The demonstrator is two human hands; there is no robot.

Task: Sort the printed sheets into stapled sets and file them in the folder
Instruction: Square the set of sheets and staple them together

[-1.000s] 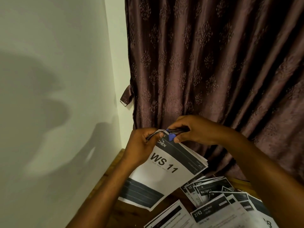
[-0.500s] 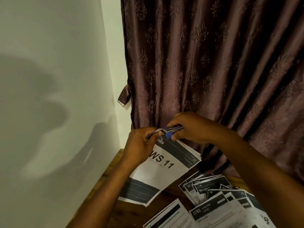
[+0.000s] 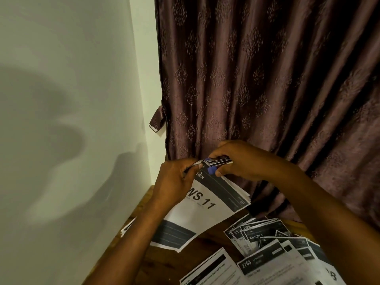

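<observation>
Sheets marked "WS 11" (image 3: 207,204), a set of several pages, hang above the wooden table (image 3: 207,241) at about 6 o'clock in your view, top corner raised toward the curtain. Furthest left, at 9 o'clock, the pale wall (image 3: 67,120) carries your shadow. Your left hand (image 3: 174,182) pinches the set's upper left corner, fingers curled round the paper edge. Just to its right, your right hand (image 3: 236,159) grips a stapler (image 3: 216,163) with a blue tip, its mouth closed over that same corner. Behind both hands hangs the brown patterned curtain (image 3: 267,79), from 12 to 3 o'clock. At 5 o'clock, loose printed sheets (image 3: 273,256) lie fanned and overlapping on the table.
</observation>
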